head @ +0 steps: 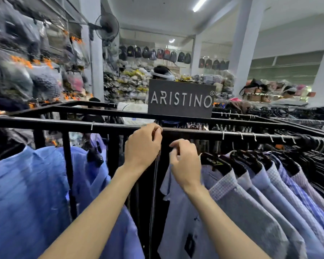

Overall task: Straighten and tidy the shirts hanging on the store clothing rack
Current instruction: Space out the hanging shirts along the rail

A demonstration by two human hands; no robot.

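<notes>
In the middle of the frame, the left hand (142,144) is raised to the black rack rail (195,132), which runs from left to right across the picture. Its fingertips are pinched narrowly on a thin wire hanger hook (159,129) at the rail. The right hand (185,165) is just below and to the right, with its grip also closed narrowly, apparently on the collar or hanger of the pale blue shirt (187,212) that hangs under it; I cannot tell which. The row of shirts (269,184) continues to the right, packed closely. Other blue shirts (26,193) hang at the lower left, well apart. The right hand is nearer to the row.
</notes>
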